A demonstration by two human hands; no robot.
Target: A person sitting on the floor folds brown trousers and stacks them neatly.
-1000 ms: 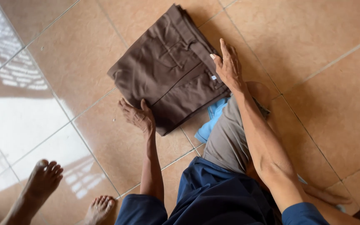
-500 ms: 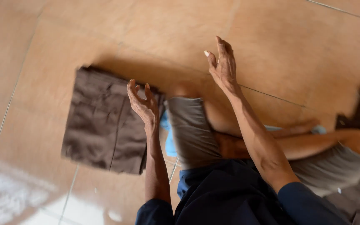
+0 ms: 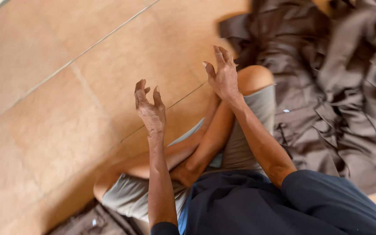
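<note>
Right now both hands are up in the air with nothing in them. Left hand (image 3: 150, 109) is open, fingers curled loosely upward, over the tan floor tiles (image 3: 57, 87). Right hand (image 3: 223, 75) is open too, fingers spread and bent, above the person's bare knee (image 3: 254, 77), and it is the one nearest the heap of dark brown garments (image 3: 327, 78). That heap lies crumpled on the floor at upper right, touching the right leg in grey shorts (image 3: 249, 130); it sprawls roughly top to bottom along the right edge, with no clear pointing direction since it is bunched and partly blurred. Crossed legs and the knee sit between the left hand and the heap. Another dark brown folded cloth (image 3: 96, 219) peeks out at bottom left, beside the left thigh. Dark blue shirt (image 3: 257, 204) fills the bottom.
</note>
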